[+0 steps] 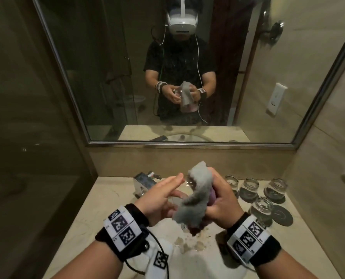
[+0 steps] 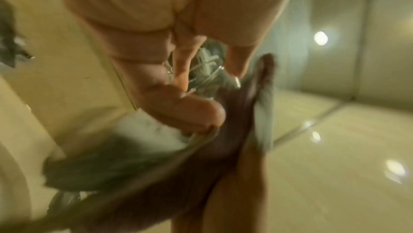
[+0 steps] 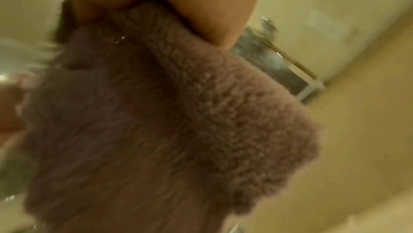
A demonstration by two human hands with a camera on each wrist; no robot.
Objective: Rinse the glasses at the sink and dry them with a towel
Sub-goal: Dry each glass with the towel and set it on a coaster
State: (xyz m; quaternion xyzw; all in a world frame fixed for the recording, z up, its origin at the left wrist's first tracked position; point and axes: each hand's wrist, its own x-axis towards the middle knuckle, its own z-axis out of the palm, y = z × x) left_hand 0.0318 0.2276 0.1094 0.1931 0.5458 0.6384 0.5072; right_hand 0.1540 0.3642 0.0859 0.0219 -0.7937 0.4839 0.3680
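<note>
Over the basin my left hand (image 1: 167, 195) grips a clear glass (image 1: 178, 196), thumb and fingers curled round it. In the left wrist view the glass (image 2: 208, 67) shows between my fingers (image 2: 183, 78). My right hand (image 1: 221, 202) clutches a fluffy grey and mauve towel (image 1: 197, 194) pressed against the glass; one end sticks up and the rest hangs down. The towel (image 3: 167, 113) fills the blurred right wrist view, under my right hand's fingers (image 3: 212, 7). Most of the glass is hidden by the towel and hands.
Several clear glasses (image 1: 248, 189) stand at the right of the beige counter (image 1: 99, 208), some on dark coasters (image 1: 282, 215). A chrome faucet (image 1: 144, 183) sits behind my left hand. The white sink (image 1: 187, 258) lies below, with water drops on its rim. A mirror (image 1: 107, 87) covers the wall ahead.
</note>
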